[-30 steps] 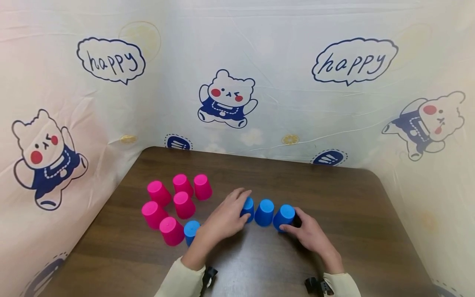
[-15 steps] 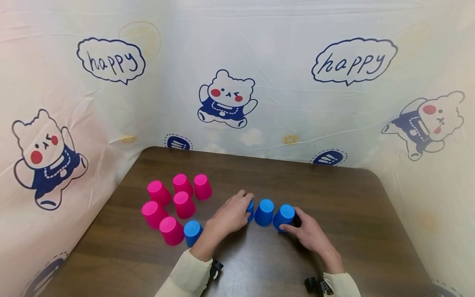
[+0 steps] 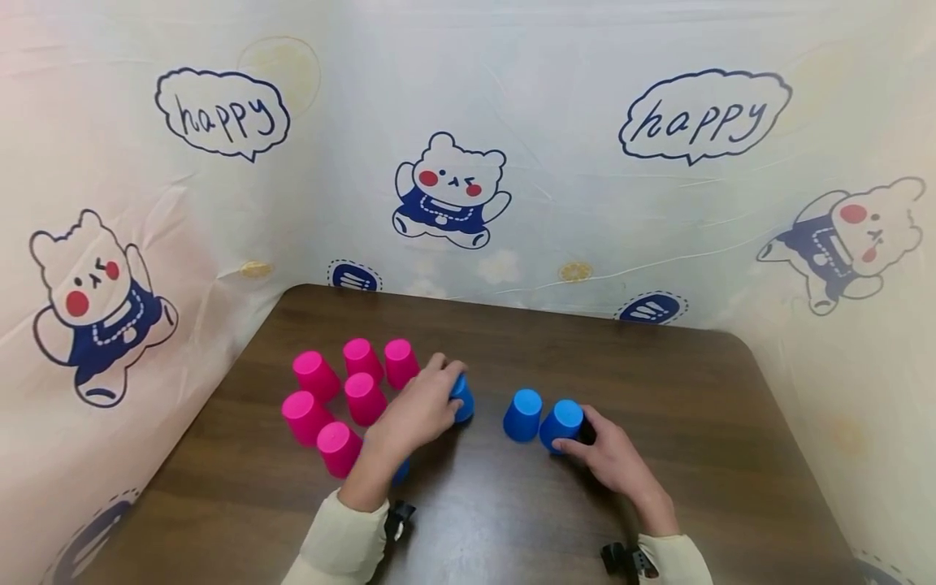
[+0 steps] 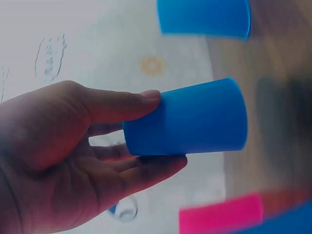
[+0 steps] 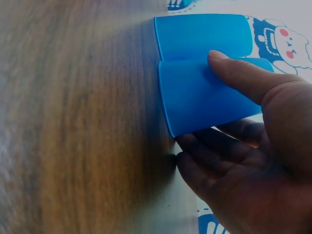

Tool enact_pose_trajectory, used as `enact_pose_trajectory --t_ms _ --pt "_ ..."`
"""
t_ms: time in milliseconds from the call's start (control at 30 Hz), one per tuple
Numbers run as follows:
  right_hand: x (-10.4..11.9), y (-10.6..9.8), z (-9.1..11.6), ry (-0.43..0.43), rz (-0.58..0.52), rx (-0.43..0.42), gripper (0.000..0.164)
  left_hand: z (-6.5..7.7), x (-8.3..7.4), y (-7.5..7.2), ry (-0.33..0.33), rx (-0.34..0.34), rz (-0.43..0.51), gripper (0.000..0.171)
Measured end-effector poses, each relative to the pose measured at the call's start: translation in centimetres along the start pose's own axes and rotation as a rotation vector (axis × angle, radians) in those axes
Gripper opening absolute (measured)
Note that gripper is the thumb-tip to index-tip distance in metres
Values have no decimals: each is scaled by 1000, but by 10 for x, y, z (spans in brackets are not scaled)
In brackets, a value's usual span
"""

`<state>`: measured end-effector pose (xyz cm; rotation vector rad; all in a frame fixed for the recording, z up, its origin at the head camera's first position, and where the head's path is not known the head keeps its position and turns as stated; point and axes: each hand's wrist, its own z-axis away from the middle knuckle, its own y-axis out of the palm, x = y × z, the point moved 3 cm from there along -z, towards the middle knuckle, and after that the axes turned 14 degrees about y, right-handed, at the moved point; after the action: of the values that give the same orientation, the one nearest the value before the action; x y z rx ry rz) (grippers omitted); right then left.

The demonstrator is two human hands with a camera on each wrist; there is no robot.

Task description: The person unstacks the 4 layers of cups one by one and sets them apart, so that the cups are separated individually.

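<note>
In the head view my left hand [image 3: 420,406] grips an upside-down blue cup [image 3: 462,400] just right of the pink cups; the left wrist view shows thumb and fingers on either side of this blue cup [image 4: 190,119]. My right hand [image 3: 617,459] holds the rightmost blue cup [image 3: 561,424] with its thumb on the near side, and that blue cup [image 5: 209,100] stands on the table in the right wrist view. Another blue cup [image 3: 522,416] stands right beside it. A further blue cup [image 3: 400,473] is mostly hidden behind my left wrist.
Several upside-down pink cups [image 3: 366,400] stand in a loose group on the left of the brown wooden table [image 3: 621,366]. A printed cloth [image 3: 556,203] with bears and lettering surrounds the table at the back and both sides.
My left hand has moved left with its blue cup, away from the other two and toward the pink cups. My right hand has stayed on its cup. The head view has shifted slightly.
</note>
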<state>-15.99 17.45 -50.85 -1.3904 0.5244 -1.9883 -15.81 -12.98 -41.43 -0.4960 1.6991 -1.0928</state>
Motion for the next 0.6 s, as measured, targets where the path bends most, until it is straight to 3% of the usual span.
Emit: enact_pose_trajectory --t_ms 267,600 --pt "-1 -3 0 8 2 0 64 19 28 -24 -92 -5 2 50" --pt "0 -1 -1 -4 -6 4 62 27 46 -26 -182 33 -2 50"
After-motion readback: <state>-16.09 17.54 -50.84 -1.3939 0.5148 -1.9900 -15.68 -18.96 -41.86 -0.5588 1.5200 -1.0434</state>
